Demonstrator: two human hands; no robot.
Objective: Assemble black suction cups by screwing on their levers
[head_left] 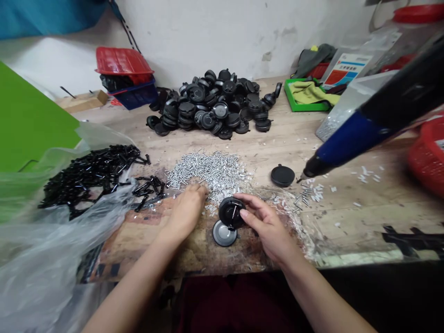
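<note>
Between the thumb and fingers of my right hand (268,224) is a round black plastic housing (227,209), tilted up, with a thin bar across its inside. Just below it a grey-faced round disc with a black rim (224,235) lies on the worktop; I cannot tell whether the two touch. My left hand (189,208) is at the near left edge of a heap of small silver screws (204,166), fingers curled together and pointing down. What its fingertips hold, if anything, is hidden. Small white plastic pieces (227,192) lie between the hands.
Many black round parts (215,99) are piled at the back. Black lever-like pieces (97,171) lie on clear plastic at left. A blue and black power screwdriver (360,134) slants in from the right, its tip near a black disc (282,175). A red basket (428,157) stands far right.
</note>
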